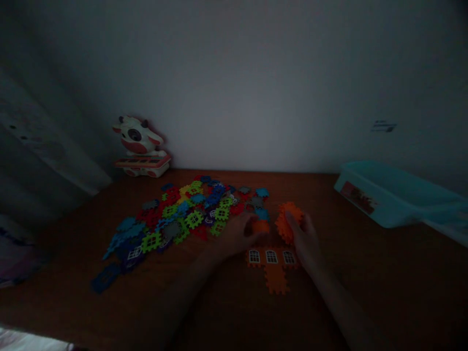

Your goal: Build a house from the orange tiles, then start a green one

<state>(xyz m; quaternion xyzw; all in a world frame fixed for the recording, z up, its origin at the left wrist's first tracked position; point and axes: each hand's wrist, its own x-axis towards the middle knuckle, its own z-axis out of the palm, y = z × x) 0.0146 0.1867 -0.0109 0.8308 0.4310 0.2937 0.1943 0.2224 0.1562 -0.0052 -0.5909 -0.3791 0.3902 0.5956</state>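
Observation:
In the dim head view, my left hand (239,234) is closed on an orange interlocking tile (260,226). My right hand (305,239) grips several orange interlocking tiles (288,222), held together with their toothed edges showing. Just below both hands, a joined orange panel (277,280) lies on the table, with three white arched windows (271,257) in a row and one plain tile sticking out toward me. To the left of my left hand spreads a heap of colourful interlocking tiles (193,219), some with window frames.
A cow-shaped toy keyboard (142,146) stands at the back left of the wooden table (234,312). At the right is a turquoise plastic bin (387,214). A pale wall (248,97) rises behind the table, and a curtain (47,131) hangs at the left.

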